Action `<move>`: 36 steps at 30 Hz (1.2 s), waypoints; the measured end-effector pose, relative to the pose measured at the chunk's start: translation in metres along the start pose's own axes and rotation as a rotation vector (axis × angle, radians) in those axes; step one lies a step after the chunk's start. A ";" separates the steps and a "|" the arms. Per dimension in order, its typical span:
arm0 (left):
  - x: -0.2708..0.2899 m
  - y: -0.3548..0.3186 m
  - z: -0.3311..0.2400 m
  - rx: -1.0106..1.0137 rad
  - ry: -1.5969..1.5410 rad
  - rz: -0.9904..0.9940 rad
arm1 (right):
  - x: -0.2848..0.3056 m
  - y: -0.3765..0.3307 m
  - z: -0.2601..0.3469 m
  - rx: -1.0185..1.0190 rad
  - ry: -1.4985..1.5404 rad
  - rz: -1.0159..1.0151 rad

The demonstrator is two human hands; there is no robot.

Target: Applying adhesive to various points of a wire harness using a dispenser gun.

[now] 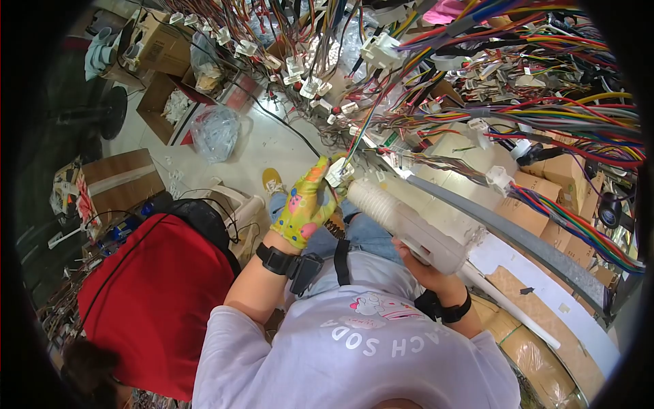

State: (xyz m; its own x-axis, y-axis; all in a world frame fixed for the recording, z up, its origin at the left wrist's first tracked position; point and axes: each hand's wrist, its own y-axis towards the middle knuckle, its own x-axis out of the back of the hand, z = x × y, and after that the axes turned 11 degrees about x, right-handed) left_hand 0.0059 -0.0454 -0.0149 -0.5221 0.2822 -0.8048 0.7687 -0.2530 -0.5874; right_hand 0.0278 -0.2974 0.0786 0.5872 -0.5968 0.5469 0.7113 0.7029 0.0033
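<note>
My left hand (304, 210), in a yellow-green patterned glove, is closed on a white plastic connector (338, 172) with thin coloured wires running up from it. Bare, my right hand (428, 269) is wrapped around the pale body of a heat gun (415, 228); part of the grip hides behind the tool. The gun's ribbed nozzle points up and left, its end close beside the connector and my gloved fingers. Above both hands hang bundles of multicoloured wires (572, 123) with white connectors on their ends.
A grey metal rail (504, 235) slants down at the right, with cardboard boxes (524, 204) behind it. Someone in a red top (163, 300) sits close on my left. Open cartons (160, 105) and a clear plastic bag (215, 133) lie on the floor beyond.
</note>
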 end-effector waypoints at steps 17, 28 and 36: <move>0.001 -0.005 -0.004 0.015 0.076 -0.046 | 0.005 0.004 0.009 -0.105 0.076 -0.002; 0.017 0.005 0.006 -0.137 0.367 -0.124 | 0.008 0.009 0.015 -0.122 0.104 0.016; 0.018 0.001 0.000 -0.098 0.268 -0.047 | 0.008 0.007 0.010 -0.107 0.089 0.029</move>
State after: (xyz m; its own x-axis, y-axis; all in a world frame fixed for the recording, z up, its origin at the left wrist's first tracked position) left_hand -0.0023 -0.0405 -0.0300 -0.4523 0.5290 -0.7180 0.7846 -0.1467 -0.6024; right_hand 0.0337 -0.2937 0.0916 0.6366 -0.6122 0.4690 0.7279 0.6779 -0.1031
